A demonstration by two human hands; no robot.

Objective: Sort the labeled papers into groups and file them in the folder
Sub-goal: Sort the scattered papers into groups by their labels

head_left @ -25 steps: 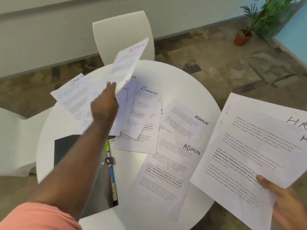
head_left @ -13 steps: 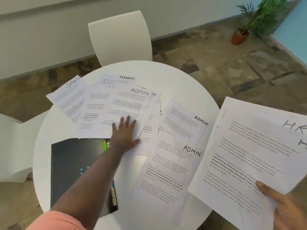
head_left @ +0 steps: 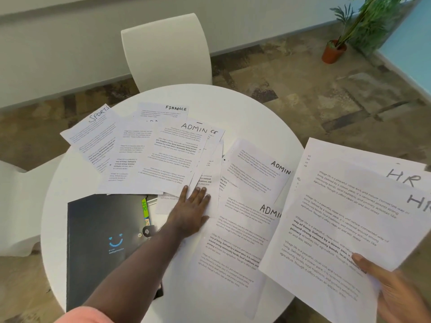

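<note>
The right hand (head_left: pixel 396 292) grips the HR sheets (head_left: pixel 345 220) by their near edge, raised over the desk (head_left: pixel 245 108) rim. The left hand (head_left: pixel 190 213) lies flat, fingers straight, pressing loose papers (head_left: pixel 207 183). The black folder (head_left: pixel 102 241) sits just left of it; ADMIN sheets (head_left: pixel 251 173) lie between the hands, another ADMIN sheet (head_left: pixel 172 157) just beyond.

The left hand (head_left: pixel 190 212) no longer holds the ADMIN sheet (head_left: pixel 173 157) up in the air. The sheet now lies on top of the spread papers, and the hand rests flat lower down, to the right.
</note>
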